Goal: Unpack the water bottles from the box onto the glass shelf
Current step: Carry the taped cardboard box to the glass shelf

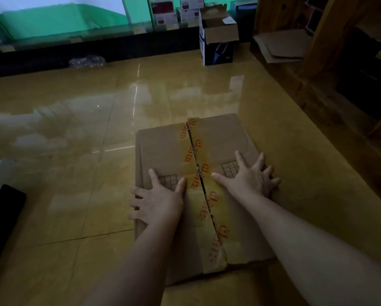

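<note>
Box: cardboard box (207,188) closed on the floor (74,173), long axis and taped seam (203,191) running away from the person.
Left grip: left hand (157,200) flat, fingers spread, on the flap left of the seam.
Right grip: right hand (250,176) flat, fingers spread, on the flap right of it.

box (163,146) | tape (195,173): repeated orange print, blurred, unreadable | flaps: printed grid squares, no text

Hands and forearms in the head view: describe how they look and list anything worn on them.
Both forearms are bare as far as the picture shows; no sleeve comes into view. The left hand and the right hand wear no gloves, and no watch, bracelet or ring is visible. The fingers are bare, with short nails where these show. The light is dim, so finer marks cannot be told.
</note>
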